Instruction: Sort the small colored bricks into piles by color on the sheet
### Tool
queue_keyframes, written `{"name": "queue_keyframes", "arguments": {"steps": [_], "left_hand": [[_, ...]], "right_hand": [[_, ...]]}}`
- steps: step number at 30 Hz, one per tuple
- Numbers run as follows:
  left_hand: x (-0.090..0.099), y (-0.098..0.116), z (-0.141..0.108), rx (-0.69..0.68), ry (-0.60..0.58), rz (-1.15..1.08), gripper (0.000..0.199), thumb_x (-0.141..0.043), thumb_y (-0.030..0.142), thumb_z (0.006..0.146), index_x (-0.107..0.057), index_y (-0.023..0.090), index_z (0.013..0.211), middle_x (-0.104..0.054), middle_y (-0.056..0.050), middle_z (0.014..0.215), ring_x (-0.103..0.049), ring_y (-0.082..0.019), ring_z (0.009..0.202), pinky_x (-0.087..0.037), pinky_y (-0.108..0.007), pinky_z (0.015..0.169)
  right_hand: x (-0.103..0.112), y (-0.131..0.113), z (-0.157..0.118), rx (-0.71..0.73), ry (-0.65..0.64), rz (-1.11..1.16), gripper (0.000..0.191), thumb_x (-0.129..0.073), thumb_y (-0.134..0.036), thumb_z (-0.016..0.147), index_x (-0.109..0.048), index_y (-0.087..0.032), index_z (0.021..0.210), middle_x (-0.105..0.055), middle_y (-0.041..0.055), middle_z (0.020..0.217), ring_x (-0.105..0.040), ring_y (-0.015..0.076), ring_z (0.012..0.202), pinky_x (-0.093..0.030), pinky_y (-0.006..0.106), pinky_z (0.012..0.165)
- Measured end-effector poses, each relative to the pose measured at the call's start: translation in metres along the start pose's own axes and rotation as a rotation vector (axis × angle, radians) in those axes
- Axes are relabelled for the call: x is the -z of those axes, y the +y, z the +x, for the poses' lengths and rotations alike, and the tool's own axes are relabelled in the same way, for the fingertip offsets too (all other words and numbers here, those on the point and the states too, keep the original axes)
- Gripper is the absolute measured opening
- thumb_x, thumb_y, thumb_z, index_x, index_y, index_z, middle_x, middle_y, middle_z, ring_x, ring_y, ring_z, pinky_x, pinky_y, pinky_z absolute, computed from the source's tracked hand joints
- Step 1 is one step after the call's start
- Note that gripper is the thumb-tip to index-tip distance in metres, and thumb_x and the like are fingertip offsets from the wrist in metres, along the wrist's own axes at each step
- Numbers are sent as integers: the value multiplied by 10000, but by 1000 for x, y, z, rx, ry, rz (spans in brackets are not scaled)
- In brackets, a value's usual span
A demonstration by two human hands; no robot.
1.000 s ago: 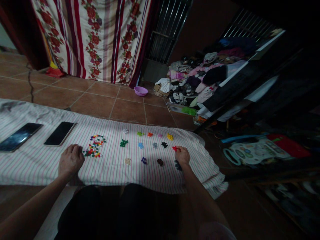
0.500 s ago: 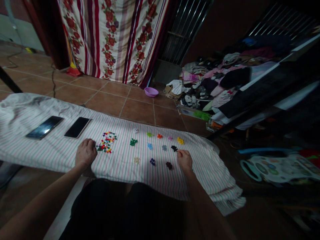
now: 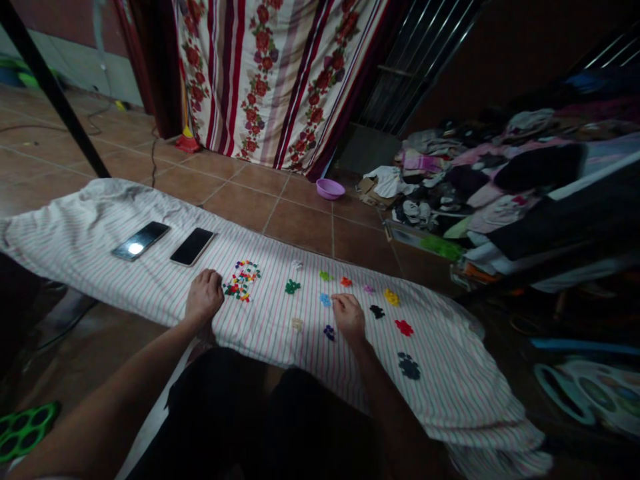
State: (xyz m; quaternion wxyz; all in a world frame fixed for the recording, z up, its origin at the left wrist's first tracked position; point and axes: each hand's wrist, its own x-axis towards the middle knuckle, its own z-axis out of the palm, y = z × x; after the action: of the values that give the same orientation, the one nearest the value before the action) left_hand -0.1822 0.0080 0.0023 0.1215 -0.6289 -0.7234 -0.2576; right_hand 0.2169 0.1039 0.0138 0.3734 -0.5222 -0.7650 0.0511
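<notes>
Beside a mixed pile of small coloured pieces (image 3: 242, 281), my left hand (image 3: 205, 295) rests on the striped cloth (image 3: 260, 347) with fingers curled; what it holds, if anything, is hidden. My right hand (image 3: 350, 317) is pinched just right of the light blue pile (image 3: 325, 300); nothing can be made out between its fingertips. Single-colour piles lie around it: green (image 3: 293, 287), lime (image 3: 326, 275), orange (image 3: 345, 282), yellow (image 3: 391, 297), black (image 3: 377, 311), red (image 3: 404, 327), dark blue (image 3: 329, 333), beige (image 3: 297, 324) and dark grey (image 3: 409, 366).
Two phones (image 3: 141, 241) (image 3: 193, 247) lie on the cloth at the left. Beyond the far edge are a tiled floor, a purple basin (image 3: 331, 189) and a floral curtain (image 3: 260, 80). Heaped clothes (image 3: 450, 167) stand at the right behind a dark bar.
My right hand has moved left from the black pile to beside the light blue one. The view has shifted left, and the red and dark grey piles now show.
</notes>
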Motion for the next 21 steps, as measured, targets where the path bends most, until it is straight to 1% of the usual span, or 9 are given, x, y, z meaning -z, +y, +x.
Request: {"name": "queue_keyframes", "arguments": {"steps": [5,11,18,21], "left_hand": [[2,2,0,30,-17,-33,153,-469,149,769,-540,190,899,-588,-124,981,-535,-270,969,-445,-417,879],[2,2,1,31,-14,-47,154,-443,145,798,-547,177,906,-585,-136,992,-530,-269,980,-447,-416,896],[2,2,0,33,-18,-54,158,-438,150,804,-547,181,914,-583,-139,1012,-521,-275,1003,-447,-426,902],[2,2,0,32,-22,-55,153,-444,141,797,-545,189,902,-580,-129,993,-524,-272,1003,-445,-425,909]], "right_hand": [[-35,-45,7,90,-96,91,275,-447,-246,888,-714,-190,922,-670,89,908,-626,206,881,-506,348,842],[-73,-93,7,177,-237,178,259,-461,-213,911,-712,-213,975,-682,71,942,-622,191,918,-498,327,862],[-107,-146,8,301,-405,159,259,-478,-224,941,-719,-208,1034,-678,70,914,-602,192,907,-478,323,862],[-118,-169,14,313,-452,137,247,-497,-247,945,-722,-234,1045,-667,62,931,-591,187,939,-467,312,883]]}}
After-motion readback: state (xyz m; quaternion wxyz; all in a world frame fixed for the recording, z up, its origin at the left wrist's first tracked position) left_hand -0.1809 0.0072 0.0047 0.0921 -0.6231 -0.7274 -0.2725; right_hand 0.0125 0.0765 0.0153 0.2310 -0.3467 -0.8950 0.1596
